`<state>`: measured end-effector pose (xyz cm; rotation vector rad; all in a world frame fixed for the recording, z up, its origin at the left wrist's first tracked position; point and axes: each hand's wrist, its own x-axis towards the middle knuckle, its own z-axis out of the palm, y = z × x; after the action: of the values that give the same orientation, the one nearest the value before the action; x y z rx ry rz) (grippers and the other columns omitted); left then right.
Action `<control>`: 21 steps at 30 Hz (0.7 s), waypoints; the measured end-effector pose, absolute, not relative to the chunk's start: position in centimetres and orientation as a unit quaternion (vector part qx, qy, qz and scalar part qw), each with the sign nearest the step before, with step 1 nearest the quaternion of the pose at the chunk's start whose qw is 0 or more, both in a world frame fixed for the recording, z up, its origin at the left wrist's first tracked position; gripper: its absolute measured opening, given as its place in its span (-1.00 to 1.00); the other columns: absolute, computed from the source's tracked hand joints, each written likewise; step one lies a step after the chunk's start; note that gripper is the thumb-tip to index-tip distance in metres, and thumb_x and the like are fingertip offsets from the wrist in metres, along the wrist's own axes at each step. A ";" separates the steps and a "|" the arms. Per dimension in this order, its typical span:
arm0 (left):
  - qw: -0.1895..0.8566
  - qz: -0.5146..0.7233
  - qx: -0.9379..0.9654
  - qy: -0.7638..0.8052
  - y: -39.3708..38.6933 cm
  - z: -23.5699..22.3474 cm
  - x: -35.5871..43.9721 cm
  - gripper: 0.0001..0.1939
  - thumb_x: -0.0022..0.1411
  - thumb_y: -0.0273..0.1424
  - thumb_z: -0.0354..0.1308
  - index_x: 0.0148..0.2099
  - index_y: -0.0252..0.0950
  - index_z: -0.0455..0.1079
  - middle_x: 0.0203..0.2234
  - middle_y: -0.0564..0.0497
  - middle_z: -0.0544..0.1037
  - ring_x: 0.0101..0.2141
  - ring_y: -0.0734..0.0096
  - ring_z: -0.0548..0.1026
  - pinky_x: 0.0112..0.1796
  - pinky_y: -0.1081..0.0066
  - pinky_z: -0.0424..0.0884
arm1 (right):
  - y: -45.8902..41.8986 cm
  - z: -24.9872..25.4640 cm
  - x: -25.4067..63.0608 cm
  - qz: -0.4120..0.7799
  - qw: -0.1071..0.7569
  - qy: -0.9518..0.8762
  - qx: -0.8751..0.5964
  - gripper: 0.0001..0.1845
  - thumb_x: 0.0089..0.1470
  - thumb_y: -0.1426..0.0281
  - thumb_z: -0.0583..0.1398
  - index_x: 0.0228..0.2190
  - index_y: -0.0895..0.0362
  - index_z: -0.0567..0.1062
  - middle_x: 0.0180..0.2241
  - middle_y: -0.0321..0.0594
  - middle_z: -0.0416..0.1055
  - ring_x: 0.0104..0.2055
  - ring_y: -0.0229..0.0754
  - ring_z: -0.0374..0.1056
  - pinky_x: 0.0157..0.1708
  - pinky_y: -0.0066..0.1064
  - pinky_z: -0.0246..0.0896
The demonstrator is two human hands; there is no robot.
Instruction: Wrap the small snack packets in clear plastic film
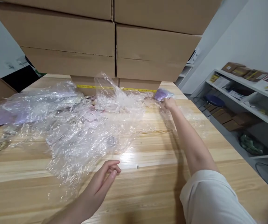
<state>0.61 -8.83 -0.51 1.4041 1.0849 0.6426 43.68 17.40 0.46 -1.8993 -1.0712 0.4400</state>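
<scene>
My right hand [169, 103] reaches to the far right of the wooden table, its fingers curled closed at a purple plastic packet [163, 94]. The exact grip is partly hidden behind the hand. My left hand [101, 180] hovers near the front of the table, fingers loosely bent and nothing visible in them. Just beyond it spreads a heap of crumpled clear plastic bags [82, 146]. Under the film some small items show, too blurred to name. A white label [92, 115] lies among the plastic.
Stacked cardboard boxes [157, 49] stand along the back of the table [148, 186]. Yellow measuring tape [138, 90] runs across the base of the stack. White shelves [246, 102] with boxes and papers are at the right, a blue stool [214, 101] beside them.
</scene>
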 end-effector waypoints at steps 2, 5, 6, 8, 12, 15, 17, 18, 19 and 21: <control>0.588 0.263 0.620 0.448 -9.0 -0.4 0.5 -0.67 0.43 -0.10 -0.07 0.10 -0.07 0.33 -0.16 -0.06 0.52 -0.04 0.20 0.47 0.03 0.20 0.37 | 15.0 0.6 43.4 0.147 0.413 -0.449 -0.779 -0.44 0.27 0.10 0.11 0.02 0.34 0.45 0.15 0.25 0.31 0.25 0.21 0.17 0.24 0.15 -0.06; 0.584 0.258 0.642 0.424 -9.4 -0.4 0.6 -0.69 0.45 -0.14 -0.09 0.11 -0.10 0.31 -0.15 -0.08 0.51 -0.05 0.21 0.47 -0.02 0.22 0.40 | 10.5 -0.2 41.7 0.081 0.335 -0.533 -0.773 -0.21 0.14 -0.02 0.18 0.18 0.31 0.31 0.32 0.21 0.10 0.39 0.21 -0.08 0.33 0.12 -0.35; 0.580 0.261 0.650 0.417 -9.5 -0.4 0.6 -0.69 0.45 -0.16 -0.09 0.10 -0.11 0.31 -0.16 -0.08 0.51 -0.07 0.22 0.48 -0.03 0.23 0.40 | 9.1 -0.8 41.0 0.050 0.289 -0.565 -0.771 -0.13 0.09 -0.02 0.21 0.23 0.32 0.25 0.35 0.20 0.02 0.41 0.21 -0.16 0.34 0.13 -0.41; 0.568 0.262 0.669 0.402 -9.8 -0.4 0.8 -0.70 0.45 -0.18 -0.08 0.11 -0.14 0.30 -0.17 -0.08 0.51 -0.10 0.24 0.48 -0.05 0.23 0.40 | 6.6 -2.1 39.9 0.010 0.198 -0.599 -0.775 -0.13 0.10 0.04 0.20 0.24 0.37 0.21 0.36 0.25 -0.03 0.42 0.25 -0.20 0.32 0.19 -0.41; 0.511 0.254 0.727 0.381 -9.7 -0.6 0.9 -0.73 0.45 -0.23 -0.08 0.02 -0.21 0.34 -0.21 -0.07 0.51 -0.16 0.28 0.49 -0.10 0.26 0.41 | 2.4 -3.3 39.2 0.038 0.164 -0.588 -0.791 -0.44 0.28 0.28 -0.04 0.15 0.40 0.35 0.21 0.30 0.27 0.30 0.21 0.15 0.23 0.12 -0.01; 0.427 0.234 0.789 0.375 -8.9 -0.5 0.7 -0.73 0.44 -0.27 -0.06 -0.02 -0.25 0.40 -0.14 -0.10 0.51 -0.10 0.24 0.47 -0.04 0.20 0.39 | -2.3 -2.7 37.8 0.042 0.193 -0.590 -0.783 -0.42 0.34 0.30 -0.15 0.19 0.37 0.32 0.19 0.22 0.31 0.25 0.12 0.24 0.20 0.02 0.14; 0.386 0.238 0.801 0.391 -8.4 -0.2 0.5 -0.71 0.43 -0.26 -0.05 0.00 -0.26 0.41 -0.09 -0.12 0.50 -0.06 0.20 0.46 -0.01 0.16 0.38 | -6.7 -2.3 35.3 0.042 0.228 -0.623 -0.747 -0.42 0.37 0.26 -0.17 0.25 0.23 0.28 0.27 0.04 0.24 0.31 0.02 0.17 0.24 -0.03 0.14; 0.377 0.251 0.795 0.404 -8.3 0.1 0.4 -0.70 0.43 -0.25 -0.05 0.01 -0.27 0.41 -0.08 -0.12 0.49 -0.06 0.20 0.46 -0.02 0.16 0.39 | -9.1 -2.2 33.5 0.050 0.263 -0.664 -0.699 -0.44 0.37 0.25 -0.14 0.24 0.18 0.30 0.29 -0.01 0.21 0.33 0.02 0.13 0.26 -0.01 0.12; 0.375 0.267 0.784 0.417 -8.2 0.4 0.3 -0.69 0.43 -0.23 -0.06 0.00 -0.27 0.41 -0.08 -0.13 0.49 -0.06 0.21 0.47 -0.04 0.18 0.41 | -11.5 -2.2 31.6 0.068 0.269 -0.719 -0.637 -0.48 0.36 0.24 -0.08 0.23 0.11 0.34 0.29 -0.05 0.22 0.33 0.04 0.13 0.25 0.04 0.13; 0.380 0.304 0.757 0.436 -8.4 1.0 0.1 -0.68 0.42 -0.20 -0.05 0.01 -0.26 0.40 -0.07 -0.12 0.48 -0.07 0.25 0.47 -0.09 0.25 0.44 | -16.1 -2.4 27.8 0.101 0.218 -0.802 -0.547 -0.52 0.33 0.30 0.00 0.24 -0.04 0.33 0.30 -0.14 0.18 0.35 0.04 0.10 0.25 0.12 0.11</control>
<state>0.12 -8.39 1.03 1.9337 1.1126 0.7775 27.84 -16.07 -2.38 -1.5157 -2.2197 0.2799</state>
